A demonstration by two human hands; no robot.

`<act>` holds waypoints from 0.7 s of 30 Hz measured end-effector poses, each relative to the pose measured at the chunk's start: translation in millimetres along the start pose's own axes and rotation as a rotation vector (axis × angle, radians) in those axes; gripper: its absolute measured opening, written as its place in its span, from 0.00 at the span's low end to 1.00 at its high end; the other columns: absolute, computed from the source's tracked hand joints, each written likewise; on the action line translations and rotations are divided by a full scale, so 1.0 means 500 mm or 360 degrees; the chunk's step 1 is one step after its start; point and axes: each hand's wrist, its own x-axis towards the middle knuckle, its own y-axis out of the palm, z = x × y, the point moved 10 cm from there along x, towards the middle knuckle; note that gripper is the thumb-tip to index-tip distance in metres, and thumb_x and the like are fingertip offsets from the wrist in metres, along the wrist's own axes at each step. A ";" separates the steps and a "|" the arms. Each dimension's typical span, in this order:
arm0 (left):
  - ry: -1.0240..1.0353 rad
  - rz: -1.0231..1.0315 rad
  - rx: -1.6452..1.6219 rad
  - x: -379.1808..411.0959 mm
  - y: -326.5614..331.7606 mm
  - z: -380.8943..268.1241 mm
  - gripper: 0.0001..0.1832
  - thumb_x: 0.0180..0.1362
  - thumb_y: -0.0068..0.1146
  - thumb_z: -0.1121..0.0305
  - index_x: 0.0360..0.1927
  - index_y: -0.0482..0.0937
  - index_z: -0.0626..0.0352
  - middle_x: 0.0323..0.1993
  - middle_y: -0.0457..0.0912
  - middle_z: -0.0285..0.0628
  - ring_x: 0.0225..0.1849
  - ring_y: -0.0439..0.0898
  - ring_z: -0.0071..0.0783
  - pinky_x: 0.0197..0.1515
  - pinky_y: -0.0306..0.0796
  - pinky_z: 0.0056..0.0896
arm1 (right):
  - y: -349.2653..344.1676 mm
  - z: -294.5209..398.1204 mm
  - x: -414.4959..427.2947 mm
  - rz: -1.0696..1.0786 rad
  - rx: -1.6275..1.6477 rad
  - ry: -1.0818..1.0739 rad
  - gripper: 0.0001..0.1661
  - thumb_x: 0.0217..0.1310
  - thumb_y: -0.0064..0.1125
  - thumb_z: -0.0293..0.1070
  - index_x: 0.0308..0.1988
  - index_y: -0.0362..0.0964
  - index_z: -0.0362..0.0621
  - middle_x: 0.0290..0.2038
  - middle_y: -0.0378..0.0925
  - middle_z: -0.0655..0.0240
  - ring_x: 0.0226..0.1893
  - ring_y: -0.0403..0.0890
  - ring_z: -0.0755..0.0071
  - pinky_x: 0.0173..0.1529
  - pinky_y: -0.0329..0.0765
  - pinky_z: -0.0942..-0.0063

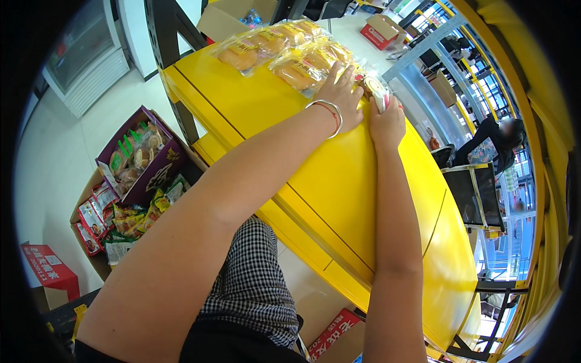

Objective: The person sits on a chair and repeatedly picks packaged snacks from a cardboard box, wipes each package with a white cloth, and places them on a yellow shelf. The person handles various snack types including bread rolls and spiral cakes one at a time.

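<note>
Two rows of wrapped bread buns, a back row [272, 41] and a front row [302, 70], lie in clear film with yellow print along the far left end of a yellow metal shelf [336, 199]. My left hand [343, 100], with a silver bangle at the wrist, lies at the right end of the front row. Its fingers are spread and touch the film. Just to its right, my right hand [388, 125] grips the near end of a wrapped swirl pastry [374, 86] by the shelf's far edge. Part of that pastry is hidden by my fingers.
Left below the shelf, a carton [77, 215] holds snack packets [95, 215] and a purple box [156, 168] of wrapped pastries. A black upright post [163, 38] stands at the shelf's left corner. Beyond the shelf are a chair [474, 195] and a seated person [488, 140].
</note>
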 end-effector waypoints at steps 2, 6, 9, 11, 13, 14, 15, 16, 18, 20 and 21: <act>0.0000 -0.0011 0.0003 -0.001 -0.007 -0.001 0.32 0.65 0.33 0.48 0.65 0.63 0.58 0.71 0.55 0.49 0.76 0.40 0.38 0.73 0.29 0.52 | -0.003 -0.001 0.002 -0.0033 0.0036 -0.0023 0.24 0.60 0.57 0.47 0.47 0.71 0.40 0.44 0.76 0.54 0.43 0.79 0.50 0.46 0.76 0.59; 0.0018 -0.0064 0.0116 -0.004 -0.017 -0.013 0.30 0.65 0.34 0.50 0.66 0.63 0.55 0.71 0.56 0.47 0.76 0.42 0.37 0.73 0.28 0.53 | -0.012 -0.021 0.001 -0.0121 0.0096 0.0074 0.24 0.62 0.54 0.49 0.46 0.70 0.40 0.45 0.76 0.54 0.44 0.78 0.49 0.47 0.75 0.58; 0.0109 -0.0088 0.0166 -0.008 -0.020 -0.032 0.28 0.66 0.35 0.52 0.66 0.63 0.52 0.71 0.55 0.44 0.75 0.43 0.35 0.73 0.27 0.54 | -0.023 -0.045 0.002 -0.0209 0.0180 0.0164 0.24 0.63 0.53 0.50 0.46 0.70 0.40 0.44 0.76 0.53 0.43 0.79 0.48 0.47 0.75 0.58; 0.0166 -0.0103 0.0178 -0.012 -0.017 -0.040 0.27 0.66 0.37 0.55 0.67 0.64 0.51 0.72 0.55 0.43 0.75 0.43 0.34 0.73 0.26 0.55 | -0.030 -0.052 0.000 -0.0252 0.0218 0.0256 0.25 0.63 0.52 0.51 0.46 0.70 0.40 0.43 0.77 0.53 0.43 0.79 0.47 0.47 0.75 0.57; 0.0199 -0.0102 0.0190 -0.021 -0.016 -0.049 0.26 0.66 0.37 0.57 0.67 0.64 0.50 0.72 0.54 0.41 0.75 0.44 0.32 0.72 0.25 0.57 | -0.027 -0.079 0.003 -0.0341 0.0269 0.0293 0.25 0.63 0.53 0.51 0.46 0.71 0.40 0.42 0.77 0.52 0.42 0.79 0.46 0.46 0.75 0.57; 0.0198 -0.0066 0.0163 -0.025 -0.014 -0.053 0.26 0.66 0.38 0.58 0.67 0.64 0.49 0.72 0.54 0.41 0.75 0.44 0.32 0.72 0.25 0.57 | -0.027 -0.094 0.008 -0.0379 0.0299 0.0308 0.25 0.62 0.53 0.51 0.46 0.71 0.40 0.42 0.77 0.51 0.42 0.79 0.46 0.46 0.75 0.56; 0.0228 -0.0077 0.0123 -0.039 -0.018 -0.053 0.26 0.66 0.37 0.58 0.66 0.64 0.49 0.71 0.56 0.42 0.75 0.46 0.33 0.73 0.25 0.56 | -0.025 -0.097 0.010 -0.0354 0.0297 0.0339 0.26 0.63 0.51 0.53 0.46 0.71 0.40 0.42 0.78 0.50 0.43 0.79 0.44 0.47 0.75 0.56; 0.0232 -0.0025 0.0083 -0.058 -0.023 -0.051 0.26 0.65 0.38 0.58 0.66 0.64 0.49 0.71 0.57 0.42 0.74 0.48 0.34 0.73 0.26 0.55 | -0.023 -0.093 0.007 -0.0309 0.0281 0.0378 0.28 0.63 0.49 0.55 0.46 0.71 0.40 0.43 0.78 0.50 0.43 0.79 0.44 0.47 0.74 0.55; 0.0277 -0.0009 0.0039 -0.099 -0.037 -0.059 0.25 0.65 0.39 0.59 0.65 0.66 0.49 0.68 0.62 0.42 0.72 0.53 0.35 0.73 0.32 0.53 | -0.014 -0.094 0.008 -0.0282 0.0251 0.0346 0.32 0.64 0.44 0.59 0.48 0.71 0.41 0.44 0.78 0.50 0.44 0.79 0.43 0.48 0.74 0.54; 0.0355 0.0092 -0.0013 -0.161 -0.037 -0.083 0.24 0.63 0.41 0.60 0.62 0.68 0.51 0.65 0.66 0.42 0.70 0.59 0.37 0.73 0.39 0.51 | 0.003 -0.120 0.004 -0.0284 0.0182 0.0219 0.35 0.65 0.41 0.62 0.51 0.70 0.41 0.44 0.78 0.50 0.44 0.79 0.42 0.49 0.74 0.53; 0.0368 0.0209 -0.0040 -0.198 -0.042 -0.083 0.23 0.62 0.43 0.60 0.61 0.69 0.52 0.63 0.68 0.43 0.68 0.61 0.37 0.72 0.43 0.50 | 0.007 -0.122 0.010 -0.0286 0.0151 0.0141 0.36 0.64 0.40 0.62 0.53 0.69 0.42 0.44 0.78 0.50 0.45 0.79 0.41 0.49 0.74 0.53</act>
